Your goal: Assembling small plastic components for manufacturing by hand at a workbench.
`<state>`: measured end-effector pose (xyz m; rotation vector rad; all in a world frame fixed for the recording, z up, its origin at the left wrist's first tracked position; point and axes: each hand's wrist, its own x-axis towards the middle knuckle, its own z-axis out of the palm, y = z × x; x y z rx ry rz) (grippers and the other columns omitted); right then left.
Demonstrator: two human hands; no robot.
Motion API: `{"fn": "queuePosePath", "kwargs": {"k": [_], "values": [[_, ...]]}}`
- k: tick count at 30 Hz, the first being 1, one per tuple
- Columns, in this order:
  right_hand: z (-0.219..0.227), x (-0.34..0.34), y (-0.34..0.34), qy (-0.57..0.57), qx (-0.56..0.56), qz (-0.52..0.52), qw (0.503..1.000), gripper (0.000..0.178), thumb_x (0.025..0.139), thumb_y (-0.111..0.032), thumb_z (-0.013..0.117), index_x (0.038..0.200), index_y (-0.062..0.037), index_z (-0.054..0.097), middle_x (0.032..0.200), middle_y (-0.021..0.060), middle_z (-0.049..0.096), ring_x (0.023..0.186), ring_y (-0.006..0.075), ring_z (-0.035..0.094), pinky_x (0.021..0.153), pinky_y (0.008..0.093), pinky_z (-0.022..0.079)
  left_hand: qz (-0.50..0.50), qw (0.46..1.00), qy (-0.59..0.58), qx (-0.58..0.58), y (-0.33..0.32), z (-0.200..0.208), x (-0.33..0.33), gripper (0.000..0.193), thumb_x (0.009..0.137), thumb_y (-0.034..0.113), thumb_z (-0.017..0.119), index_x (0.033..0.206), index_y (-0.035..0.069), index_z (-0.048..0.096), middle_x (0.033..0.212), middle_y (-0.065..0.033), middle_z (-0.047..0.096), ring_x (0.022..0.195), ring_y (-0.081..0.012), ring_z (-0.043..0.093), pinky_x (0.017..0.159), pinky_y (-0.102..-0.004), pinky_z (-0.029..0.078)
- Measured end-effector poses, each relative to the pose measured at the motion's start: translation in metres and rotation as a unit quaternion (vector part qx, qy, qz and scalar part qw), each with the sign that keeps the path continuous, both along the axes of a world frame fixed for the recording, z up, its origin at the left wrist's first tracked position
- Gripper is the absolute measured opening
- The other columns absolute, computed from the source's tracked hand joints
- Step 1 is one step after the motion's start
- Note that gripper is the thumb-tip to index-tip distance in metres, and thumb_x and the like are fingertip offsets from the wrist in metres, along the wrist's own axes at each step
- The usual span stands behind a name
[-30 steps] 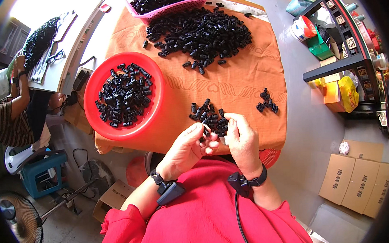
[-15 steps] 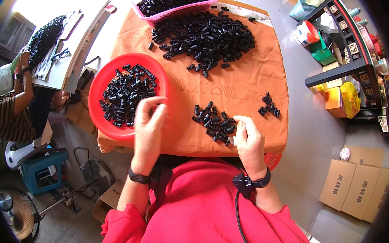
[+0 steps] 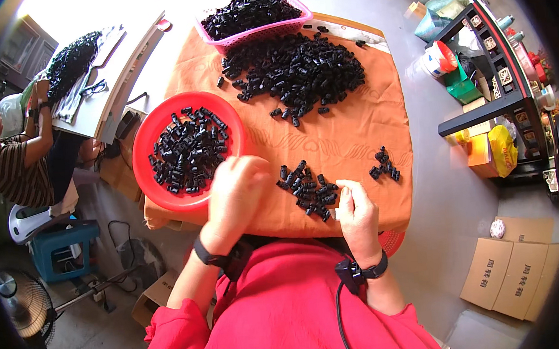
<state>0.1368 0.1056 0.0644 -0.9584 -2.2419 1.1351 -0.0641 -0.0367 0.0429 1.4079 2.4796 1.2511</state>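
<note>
My left hand (image 3: 237, 193) is over the orange cloth, between the red basin (image 3: 140, 160) and a small pile of black plastic fittings (image 3: 307, 191). Motion smears its fingers, so whether they hold anything is unclear. My right hand (image 3: 359, 216) is closed in a pinch at the right edge of that small pile. A small pale bit shows by its fingers, too little to name. Many short black fittings (image 3: 188, 151) lie inside the basin. To the right of my right hand sits a smaller cluster of black fittings (image 3: 384, 166).
A large heap of black fittings (image 3: 299, 74) covers the table's far part, before a pink basket (image 3: 251, 32) full of them. An orange cloth (image 3: 278, 149) covers the table. Another person (image 3: 22, 152) sits left at a white table. Shelving (image 3: 487, 110) and cartons (image 3: 506, 276) stand right.
My left hand has moved from the basin's rim toward the small pile on the right. My right hand keeps its pinch beside the pile. The whole view has shifted slightly.
</note>
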Motion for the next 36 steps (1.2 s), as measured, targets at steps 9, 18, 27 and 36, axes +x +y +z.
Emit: {"fn": "queuePosePath", "kwargs": {"k": [9, 18, 27, 36], "values": [[-0.006, 0.004, -0.001, 0.013, 0.010, -0.004, 1.000, 0.014, 0.101, -0.006, 0.054, 0.112, -0.0047, 0.064, 0.068, 0.0133, 0.066, 0.058, 0.0235, 0.069, 0.053, 0.0355, 0.052, -0.038, 0.982, 0.069, -0.172, 0.018, -0.031, 0.037, 0.027, 0.080, 0.010, 0.073, 0.105, 0.006, 0.065, 0.094, -0.0119, 0.061, 0.097, -0.0340, 0.058, 0.088, -0.0438, 0.050], [0.007, 0.001, -0.004, 0.030, -0.027, 0.041, 0.998, 0.016, 0.104, -0.009, 0.053, 0.115, -0.0041, 0.063, 0.073, 0.0095, 0.066, 0.058, 0.0151, 0.066, 0.052, 0.0302, 0.051, -0.101, 0.785, -0.610, 0.025, 0.005, -0.020, 0.042, 0.022, 0.100, 0.023, 0.065, 0.108, 0.003, 0.063, 0.101, -0.0019, 0.065, 0.085, -0.0111, 0.060, 0.080, -0.0261, 0.051], [0.019, 0.006, -0.018, 0.048, -0.129, 0.119, 0.983, 0.019, 0.103, -0.009, 0.057, 0.119, -0.0030, 0.062, 0.075, 0.0088, 0.066, 0.059, 0.0118, 0.063, 0.055, 0.0287, 0.051, -0.198, 0.559, -0.800, 0.094, 0.001, 0.003, 0.059, 0.027, 0.101, 0.030, 0.062, 0.107, 0.004, 0.061, 0.098, -0.0034, 0.064, 0.087, -0.0109, 0.061, 0.084, -0.0281, 0.053], [0.013, 0.019, -0.030, 0.077, -0.144, 0.143, 0.976, 0.018, 0.098, -0.007, 0.065, 0.116, -0.0026, 0.063, 0.072, 0.0056, 0.066, 0.058, 0.0106, 0.061, 0.053, 0.0268, 0.050, -0.179, 0.577, -0.794, 0.065, -0.010, -0.002, 0.077, 0.019, 0.106, 0.025, 0.055, 0.107, 0.008, 0.061, 0.099, 0.0001, 0.065, 0.088, -0.0096, 0.061, 0.084, -0.0272, 0.051]]}}
